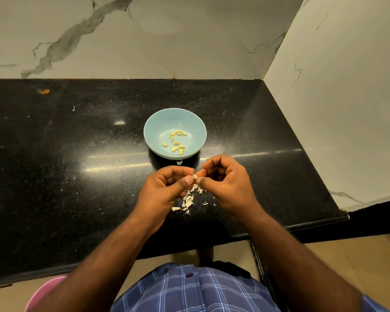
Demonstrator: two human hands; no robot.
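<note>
My left hand and my right hand meet above the black counter, both pinching one small pale garlic clove between thumb and fingertips. A light blue bowl stands just beyond the hands and holds several peeled yellowish cloves. Below the hands lies a little heap of white garlic skins, with one loose clove beside it on the counter.
A marble wall rises behind the counter and along its right side. The counter's front edge runs close to my body. A pink object shows at lower left. Small skin flecks scatter left of the hands.
</note>
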